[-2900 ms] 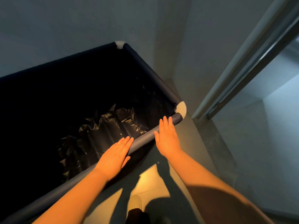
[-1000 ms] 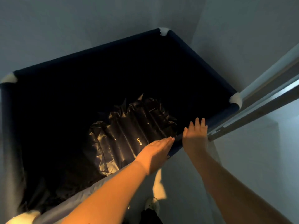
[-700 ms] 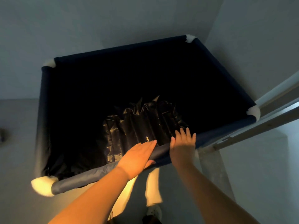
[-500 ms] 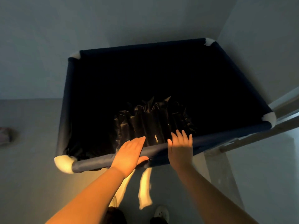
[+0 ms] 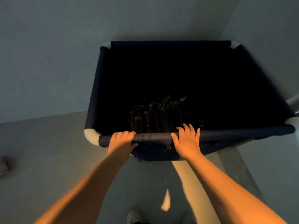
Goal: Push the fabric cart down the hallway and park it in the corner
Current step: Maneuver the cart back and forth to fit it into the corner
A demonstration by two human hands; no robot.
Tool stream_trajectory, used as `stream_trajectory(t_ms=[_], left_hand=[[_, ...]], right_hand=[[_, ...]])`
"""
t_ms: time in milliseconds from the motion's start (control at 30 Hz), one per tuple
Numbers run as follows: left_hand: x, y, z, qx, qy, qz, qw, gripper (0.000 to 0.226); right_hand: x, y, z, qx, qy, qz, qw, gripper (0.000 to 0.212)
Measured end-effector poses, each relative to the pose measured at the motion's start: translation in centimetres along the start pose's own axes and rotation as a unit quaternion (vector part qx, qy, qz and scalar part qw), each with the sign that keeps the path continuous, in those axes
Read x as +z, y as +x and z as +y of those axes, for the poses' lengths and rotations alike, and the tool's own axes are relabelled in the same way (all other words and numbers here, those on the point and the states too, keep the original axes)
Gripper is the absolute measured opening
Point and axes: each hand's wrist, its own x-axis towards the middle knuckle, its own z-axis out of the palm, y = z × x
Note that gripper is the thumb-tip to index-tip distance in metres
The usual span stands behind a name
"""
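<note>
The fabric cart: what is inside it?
Inside the fabric cart, near the rail both hands grip, lies a crumpled, shiny dark sheet, perhaps plastic. The rest of the interior is too dark to tell whether anything else lies there, and whatever is under the sheet is covered.

Bare forearms point(image 5: 90, 188), no sleeves; pale perforated shoes point(image 5: 134, 215).

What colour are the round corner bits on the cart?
White. The corner pieces on the dark navy fabric cart show best in the head view.
</note>
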Motion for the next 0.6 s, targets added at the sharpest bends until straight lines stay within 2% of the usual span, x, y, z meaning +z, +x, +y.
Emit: stream_trajectory(t_ms=[300, 433, 600], left_hand=[[0.1, 2.8, -7.6, -0.016, -0.027, 0.060, 0.998, 0.047], [0.9, 2.2, -8.6, -0.018, -0.025, 0.081, 0.996, 0.047], [1.5, 0.4, -8.6, -0.035, -0.031, 0.100, 0.994, 0.052]], right_hand=[[1.3, 3.4, -7.8, 0.036, -0.019, -0.020, 0.999, 0.063], [2.0, 3.2, -8.6, 0.025, -0.035, 0.014, 0.999, 0.063], [2.3, 2.9, -8.7, 0.005, -0.051, -0.006, 0.999, 0.064]])
